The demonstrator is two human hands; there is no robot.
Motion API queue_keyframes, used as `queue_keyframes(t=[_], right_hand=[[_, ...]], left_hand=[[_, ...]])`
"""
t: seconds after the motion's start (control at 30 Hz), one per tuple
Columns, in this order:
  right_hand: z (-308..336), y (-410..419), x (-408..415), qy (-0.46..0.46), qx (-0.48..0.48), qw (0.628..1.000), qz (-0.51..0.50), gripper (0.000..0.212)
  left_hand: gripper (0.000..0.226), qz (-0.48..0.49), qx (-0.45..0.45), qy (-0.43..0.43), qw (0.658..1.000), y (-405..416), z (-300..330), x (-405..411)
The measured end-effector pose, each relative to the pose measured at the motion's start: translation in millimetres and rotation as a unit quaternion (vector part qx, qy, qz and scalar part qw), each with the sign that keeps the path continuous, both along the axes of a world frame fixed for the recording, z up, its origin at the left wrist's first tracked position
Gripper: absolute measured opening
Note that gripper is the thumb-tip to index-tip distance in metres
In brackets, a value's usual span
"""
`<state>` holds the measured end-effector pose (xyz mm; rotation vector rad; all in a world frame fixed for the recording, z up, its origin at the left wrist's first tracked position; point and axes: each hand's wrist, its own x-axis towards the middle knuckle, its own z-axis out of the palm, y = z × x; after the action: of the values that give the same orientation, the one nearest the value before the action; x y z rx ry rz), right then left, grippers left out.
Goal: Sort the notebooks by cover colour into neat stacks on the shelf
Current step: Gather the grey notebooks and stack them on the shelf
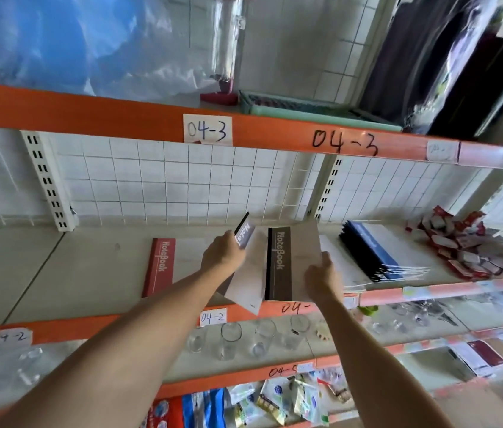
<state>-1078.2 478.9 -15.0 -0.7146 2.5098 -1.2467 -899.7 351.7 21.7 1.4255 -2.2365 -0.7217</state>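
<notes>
Sorting underway: left hand (224, 253) grips grey notebook (244, 234), right hand (321, 274) grips brown notebook (290, 261); next, each needs its own stack on the shelf (89, 273).

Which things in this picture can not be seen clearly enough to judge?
- Head view: the purple notebook is mostly covered by the left hand; its title is cut short.
- The right hand covers the brown notebook at its lower corner.
- How many are in the blue notebook stack: too small to count.
- The red packets have unreadable print.
</notes>
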Motion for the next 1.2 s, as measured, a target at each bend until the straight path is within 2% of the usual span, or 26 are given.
queue_keyframes(t=[0.17,0.3,0.57,0.67,0.8,0.97,1.03,1.13,1.2], right_hand=[[37.1,20.4,-57.8,0.036,0.084,0.995,0.03,0.037],[40.1,16.6,-101.1,0.076,0.159,0.982,0.074,0.035],[17.8,6.7,-148.2,0.139,0.191,0.967,0.091,0.032],[13.1,2.2,-162.4,0.149,0.184,0.963,0.13,0.034],[10.4,5.4,-176.1,0.154,0.164,0.958,0.176,0.02],[10.6,12.8,-185.7,0.158,0.153,0.95,0.22,0.018],[11.7,14.7,-188.8,0.158,0.133,0.952,0.228,0.02],[12.1,17.6,-191.1,0.154,0.109,0.954,0.234,0.023],[10.2,18.5,-190.5,0.159,0.1,0.952,0.241,0.027]], left_hand=[[0.029,0.054,0.011,0.006,0.998,5.7,7.7,-41.6],[0.03,0.093,0.012,0.026,0.995,6.2,12.8,-71.2],[0.029,0.147,0.017,0.064,0.987,27.5,10.6,-118.8],[0.03,0.153,0.02,0.074,0.985,38.3,12.4,-133.7],[0.027,0.141,0.028,0.07,0.987,55.8,15.6,-160.1],[0.033,0.133,0.056,0.074,0.987,72.3,6.4,-195.8],[0.029,0.144,0.038,0.026,0.989,78.0,3.7,-205.1],[0.014,0.145,-0.02,-0.117,0.982,84.1,-0.5,-212.1],[0.011,0.135,-0.059,-0.181,0.972,82.9,-6.6,-213.2]])
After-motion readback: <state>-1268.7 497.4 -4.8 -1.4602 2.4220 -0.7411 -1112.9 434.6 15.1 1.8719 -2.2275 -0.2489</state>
